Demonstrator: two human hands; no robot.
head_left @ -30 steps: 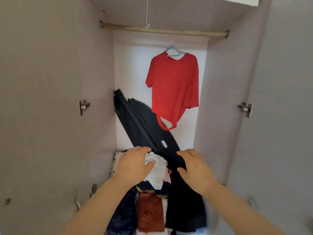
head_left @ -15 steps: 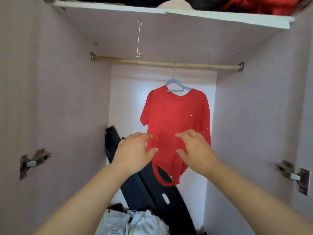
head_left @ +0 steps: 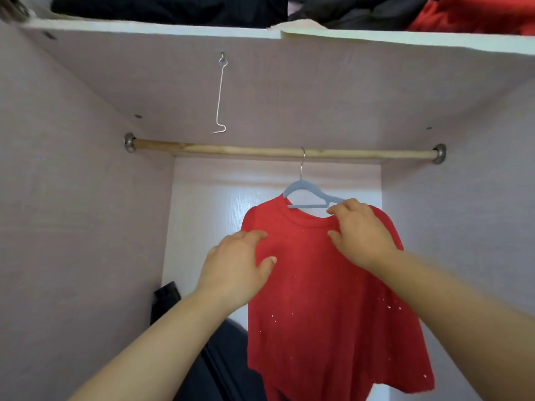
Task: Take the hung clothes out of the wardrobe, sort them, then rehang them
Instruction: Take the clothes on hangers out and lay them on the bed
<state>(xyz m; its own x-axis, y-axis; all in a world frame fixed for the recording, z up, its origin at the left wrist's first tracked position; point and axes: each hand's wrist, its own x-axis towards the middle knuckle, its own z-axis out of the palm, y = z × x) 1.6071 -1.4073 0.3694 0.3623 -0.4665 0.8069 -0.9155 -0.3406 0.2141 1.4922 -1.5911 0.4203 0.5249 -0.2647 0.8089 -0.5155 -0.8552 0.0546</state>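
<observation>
Wardrobe rail [head_left: 231, 149] holds a red shirt [head_left: 318, 299] on a grey hanger [head_left: 303, 189]. The left hand [head_left: 237, 264] rests loosely on it, while the right hand [head_left: 362, 230] is at the collar, grip unclear. The fabric is likely soft and light, and best lifted by the hanger.

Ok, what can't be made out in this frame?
Head view:
Clothes on the top shelf: cut off by the upper edge.
Red shirt hem: cut by the lower edge.
Hanger right end: behind the right hand; grip unclear.
Black object: hidden by left arm and shirt.
</observation>
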